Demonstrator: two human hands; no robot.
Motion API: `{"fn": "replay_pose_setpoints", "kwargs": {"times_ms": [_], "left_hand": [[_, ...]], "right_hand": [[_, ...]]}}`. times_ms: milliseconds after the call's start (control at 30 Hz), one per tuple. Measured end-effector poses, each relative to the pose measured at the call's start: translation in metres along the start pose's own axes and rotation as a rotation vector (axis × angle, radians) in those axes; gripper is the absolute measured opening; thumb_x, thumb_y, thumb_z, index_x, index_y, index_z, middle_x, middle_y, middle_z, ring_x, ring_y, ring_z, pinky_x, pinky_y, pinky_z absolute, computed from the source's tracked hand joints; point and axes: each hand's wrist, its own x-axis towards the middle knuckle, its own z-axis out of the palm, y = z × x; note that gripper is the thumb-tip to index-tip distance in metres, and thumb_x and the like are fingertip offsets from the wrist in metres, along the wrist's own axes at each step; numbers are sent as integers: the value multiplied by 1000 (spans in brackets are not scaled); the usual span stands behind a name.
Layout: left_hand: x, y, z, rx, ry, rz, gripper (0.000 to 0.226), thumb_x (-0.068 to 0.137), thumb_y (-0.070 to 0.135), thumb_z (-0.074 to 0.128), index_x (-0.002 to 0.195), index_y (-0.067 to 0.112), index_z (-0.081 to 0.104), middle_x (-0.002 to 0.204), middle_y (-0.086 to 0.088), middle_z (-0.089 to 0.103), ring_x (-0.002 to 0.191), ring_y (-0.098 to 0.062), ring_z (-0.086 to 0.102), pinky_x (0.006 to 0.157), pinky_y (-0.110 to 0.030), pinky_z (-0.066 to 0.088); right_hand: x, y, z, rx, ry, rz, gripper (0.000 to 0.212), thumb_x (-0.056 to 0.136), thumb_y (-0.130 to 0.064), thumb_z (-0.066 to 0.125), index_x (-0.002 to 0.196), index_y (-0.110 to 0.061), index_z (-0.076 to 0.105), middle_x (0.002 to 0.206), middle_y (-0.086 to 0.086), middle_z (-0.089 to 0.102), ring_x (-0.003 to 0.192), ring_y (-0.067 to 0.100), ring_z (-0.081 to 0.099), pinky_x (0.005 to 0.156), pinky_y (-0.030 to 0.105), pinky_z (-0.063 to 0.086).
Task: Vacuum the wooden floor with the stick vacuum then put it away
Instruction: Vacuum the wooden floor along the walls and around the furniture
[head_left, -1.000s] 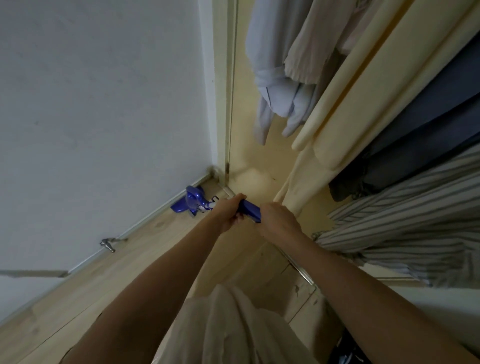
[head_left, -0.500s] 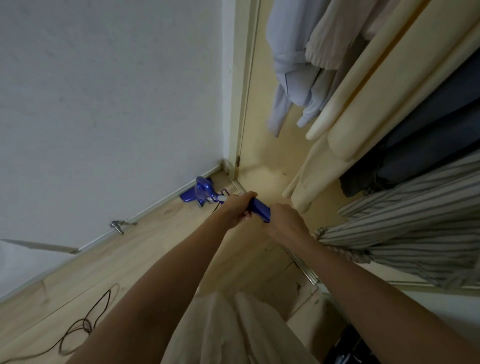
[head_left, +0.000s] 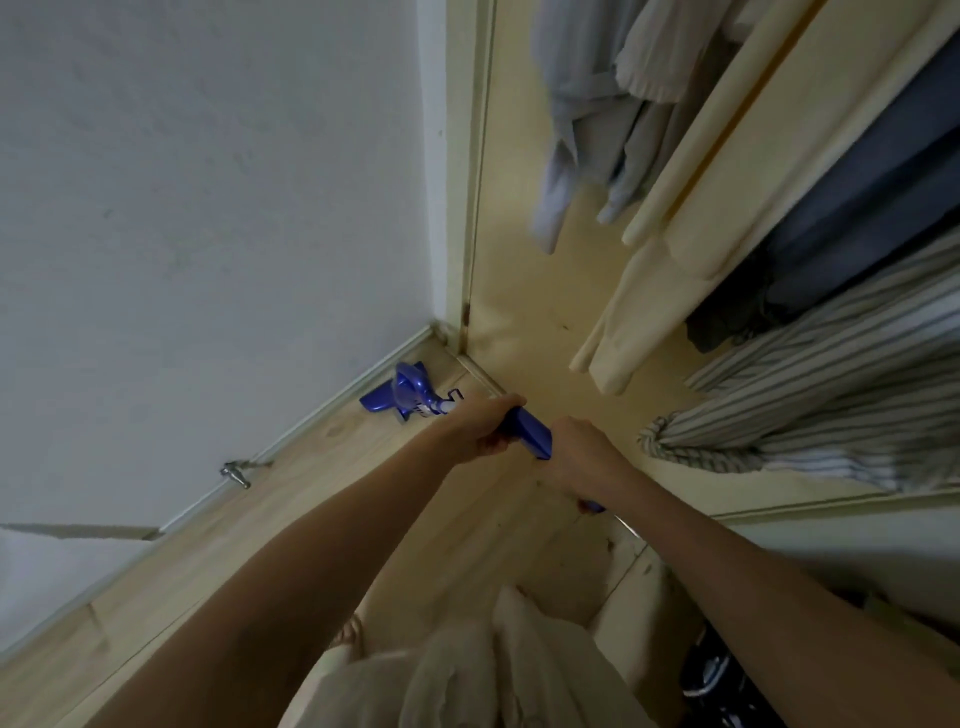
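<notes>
Stick vacuum (head_left: 527, 432), left hand (head_left: 480, 431), right hand (head_left: 584, 457) gripping

No text, label, brand, number or sign can be read anywhere in the head view. The blue stick vacuum (head_left: 415, 397) carries a small white patch with dark marks near its lower end, but these are too small and blurred to make out as letters or figures.
</notes>
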Motion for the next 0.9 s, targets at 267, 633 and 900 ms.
{"fn": "replay_pose_setpoints", "kwargs": {"times_ms": [267, 633, 900], "left_hand": [[-42, -38, -94, 262, -164, -35, 25, 96, 31, 56, 84, 10, 51, 66, -3, 54, 41, -7, 52, 46, -19, 41], [-80, -95, -216, 207, -332, -39, 19, 91, 21, 64, 94, 10, 48, 84, -6, 49, 77, -18, 50, 80, -31, 46], [-106, -147, -287, 305, -337, 31, 21, 96, 21, 58, 110, 6, 53, 97, -11, 54, 94, -25, 54, 98, -40, 46]], "right_hand": [[-60, -88, 94, 289, 58, 210, 35, 94, -27, 60, 122, -10, 48, 76, 0, 51, 51, 13, 53, 35, 21, 38], [-100, -207, 208, 870, 49, 265, 21, 97, -29, 56, 95, -9, 48, 65, 5, 50, 47, 16, 48, 42, 23, 43], [-107, -268, 315, 1005, 141, 259, 35, 100, -44, 46, 92, -10, 48, 68, 2, 48, 51, 15, 46, 50, 27, 43]]}}
